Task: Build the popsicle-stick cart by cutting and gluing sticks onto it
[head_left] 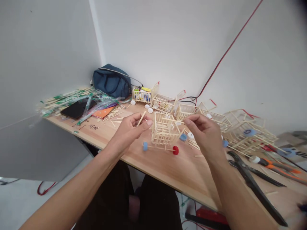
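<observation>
Pinching a short stick [141, 118] narrowly in the left hand [130, 126], held another stick [173, 120] in the right hand [203, 127] likewise, with the wooden cart [164, 131] on the table [153, 161] between the two.

pale walls [168, 48] meet behind a wooden table [168, 166]

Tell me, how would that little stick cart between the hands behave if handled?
The stick cart would probably feel light, being an open frame of thin sticks. They might snap if squeezed hard. Pushed, it may roll, with a red wheel and a blue wheel at its near edge.
</observation>
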The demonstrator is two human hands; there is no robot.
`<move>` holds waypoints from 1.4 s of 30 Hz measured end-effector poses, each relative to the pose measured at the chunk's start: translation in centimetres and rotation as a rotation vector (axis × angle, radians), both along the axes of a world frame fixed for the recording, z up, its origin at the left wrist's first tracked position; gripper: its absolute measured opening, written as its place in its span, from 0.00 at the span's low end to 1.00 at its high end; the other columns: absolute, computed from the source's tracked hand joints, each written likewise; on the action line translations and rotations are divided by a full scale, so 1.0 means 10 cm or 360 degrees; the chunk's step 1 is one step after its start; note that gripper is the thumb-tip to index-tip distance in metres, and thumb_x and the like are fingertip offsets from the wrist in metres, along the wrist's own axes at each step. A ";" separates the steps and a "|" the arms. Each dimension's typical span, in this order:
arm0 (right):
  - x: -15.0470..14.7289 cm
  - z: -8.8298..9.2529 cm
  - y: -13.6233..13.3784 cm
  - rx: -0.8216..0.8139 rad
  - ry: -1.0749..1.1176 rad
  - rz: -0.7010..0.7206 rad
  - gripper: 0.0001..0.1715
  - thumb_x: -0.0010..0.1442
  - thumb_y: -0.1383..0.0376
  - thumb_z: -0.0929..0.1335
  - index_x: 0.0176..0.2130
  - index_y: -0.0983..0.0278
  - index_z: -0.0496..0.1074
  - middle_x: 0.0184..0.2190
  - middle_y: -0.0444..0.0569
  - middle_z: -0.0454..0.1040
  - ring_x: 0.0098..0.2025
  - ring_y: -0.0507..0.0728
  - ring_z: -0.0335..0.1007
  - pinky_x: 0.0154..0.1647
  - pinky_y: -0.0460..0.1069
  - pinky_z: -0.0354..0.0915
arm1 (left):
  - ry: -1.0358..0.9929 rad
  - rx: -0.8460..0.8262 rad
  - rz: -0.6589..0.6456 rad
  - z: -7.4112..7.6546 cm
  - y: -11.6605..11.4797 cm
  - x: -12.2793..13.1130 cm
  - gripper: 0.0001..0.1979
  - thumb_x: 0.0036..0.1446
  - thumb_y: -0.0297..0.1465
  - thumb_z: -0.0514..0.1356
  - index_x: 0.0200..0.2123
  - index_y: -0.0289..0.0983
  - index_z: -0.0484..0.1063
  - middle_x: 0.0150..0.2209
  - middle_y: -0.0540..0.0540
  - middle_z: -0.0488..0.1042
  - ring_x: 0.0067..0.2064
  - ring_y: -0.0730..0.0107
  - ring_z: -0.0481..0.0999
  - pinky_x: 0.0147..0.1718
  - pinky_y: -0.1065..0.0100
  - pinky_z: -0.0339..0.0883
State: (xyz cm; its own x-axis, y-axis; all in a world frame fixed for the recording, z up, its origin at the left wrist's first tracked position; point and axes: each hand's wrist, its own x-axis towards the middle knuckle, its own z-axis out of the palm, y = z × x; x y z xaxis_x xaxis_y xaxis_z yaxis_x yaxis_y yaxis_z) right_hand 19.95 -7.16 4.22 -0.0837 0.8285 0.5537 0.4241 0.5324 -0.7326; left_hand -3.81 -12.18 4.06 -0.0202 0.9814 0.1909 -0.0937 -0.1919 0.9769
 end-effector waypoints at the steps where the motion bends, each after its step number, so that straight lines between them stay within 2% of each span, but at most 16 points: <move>1: -0.01 -0.02 0.01 0.0000 -0.0018 0.0016 0.10 0.60 0.57 0.70 0.32 0.61 0.74 0.29 0.45 0.75 0.32 0.53 0.70 0.34 0.48 0.66 | 0.0028 0.0055 0.0063 -0.03 0.03 0.03 0.14 0.53 0.40 0.68 0.37 0.35 0.77 0.24 0.53 0.65 0.24 0.79 0.58 0.23 0.74 0.51; 5: 0.00 -0.06 0.03 0.0000 -0.0071 0.0056 0.09 0.61 0.58 0.70 0.32 0.61 0.74 0.30 0.44 0.75 0.32 0.53 0.69 0.36 0.49 0.65 | 0.0148 0.0280 0.0206 -0.10 0.09 0.09 0.13 0.55 0.38 0.67 0.40 0.37 0.82 0.33 0.46 0.78 0.36 0.70 0.72 0.35 0.71 0.64; 9: 0.02 -0.06 0.01 -0.0002 -0.0084 0.0087 0.08 0.61 0.59 0.70 0.32 0.60 0.74 0.30 0.43 0.75 0.32 0.53 0.69 0.35 0.49 0.63 | 0.0237 0.0375 0.0247 -0.10 0.06 0.10 0.10 0.54 0.35 0.68 0.38 0.37 0.83 0.39 0.45 0.81 0.42 0.66 0.76 0.42 0.68 0.67; 15: 0.05 -0.01 -0.07 0.0024 -0.0194 0.0035 0.08 0.62 0.59 0.70 0.33 0.60 0.74 0.31 0.44 0.75 0.32 0.53 0.69 0.36 0.50 0.63 | 0.0296 0.0417 0.0306 -0.14 0.05 0.15 0.07 0.54 0.30 0.68 0.37 0.38 0.83 0.39 0.45 0.82 0.40 0.67 0.77 0.41 0.68 0.69; 27: 0.07 -0.05 -0.06 0.0057 -0.0219 0.0086 0.05 0.62 0.61 0.70 0.33 0.59 0.75 0.31 0.43 0.76 0.33 0.53 0.69 0.36 0.50 0.62 | 0.0223 0.0433 0.0334 -0.18 0.07 0.21 0.04 0.53 0.32 0.69 0.33 0.38 0.83 0.35 0.46 0.82 0.38 0.66 0.78 0.37 0.68 0.69; 34: 0.06 -0.06 -0.05 0.0029 -0.0150 0.0122 0.07 0.62 0.61 0.70 0.32 0.59 0.75 0.31 0.44 0.76 0.34 0.54 0.70 0.37 0.50 0.63 | 0.0272 0.0432 0.0400 -0.19 0.07 0.23 0.04 0.53 0.32 0.69 0.32 0.38 0.83 0.31 0.48 0.80 0.33 0.69 0.75 0.33 0.69 0.66; 39: 0.11 -0.06 -0.07 -0.0045 -0.0144 0.0098 0.11 0.64 0.59 0.68 0.34 0.60 0.78 0.32 0.45 0.79 0.33 0.53 0.70 0.36 0.49 0.63 | 0.0270 0.0424 0.0422 -0.20 0.08 0.24 0.04 0.53 0.32 0.68 0.31 0.38 0.82 0.30 0.49 0.79 0.32 0.71 0.73 0.33 0.69 0.64; 42: 0.15 -0.08 -0.06 -0.0111 -0.0150 0.0107 0.10 0.63 0.59 0.69 0.34 0.60 0.78 0.32 0.45 0.79 0.33 0.54 0.70 0.35 0.49 0.63 | 0.0269 0.0400 0.0438 -0.20 0.08 0.25 0.05 0.53 0.33 0.68 0.32 0.38 0.82 0.31 0.49 0.79 0.32 0.71 0.73 0.33 0.69 0.64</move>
